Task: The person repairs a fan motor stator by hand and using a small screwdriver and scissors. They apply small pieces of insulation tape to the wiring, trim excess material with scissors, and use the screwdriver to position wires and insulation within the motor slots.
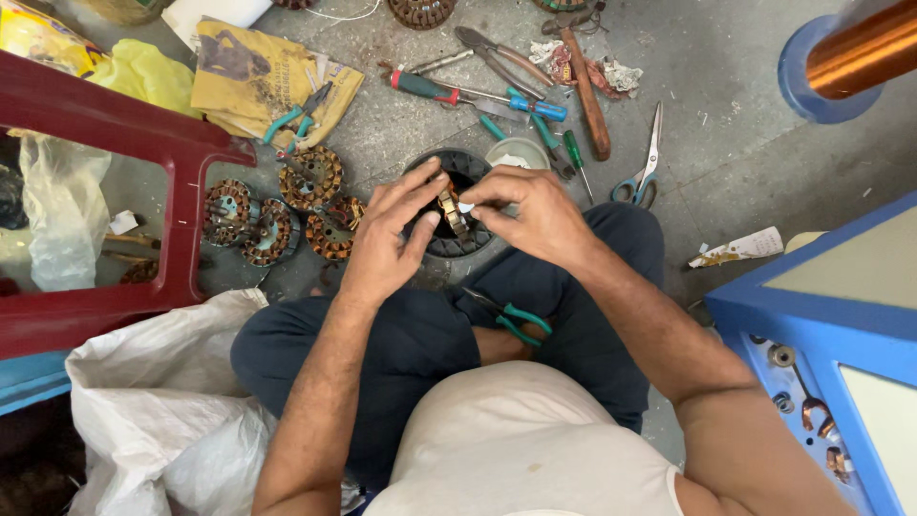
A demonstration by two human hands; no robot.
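Black round stator (458,205), face-up between both hands (392,239).

A round black stator (465,234) rests on the floor before the crossed legs, a small brass-coloured part (451,211) at its centre.

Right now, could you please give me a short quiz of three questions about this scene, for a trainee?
1. True or false: both hands touch the round dark motor part.
2. Which tool lies on the person's lap? A) green-handled pliers B) scissors C) wooden-handled hammer
3. Fill in: the copper-wound stators lie on the floor beside the ____ hand.

Key: 1 true, left hand and right hand; 2 A; 3 left.
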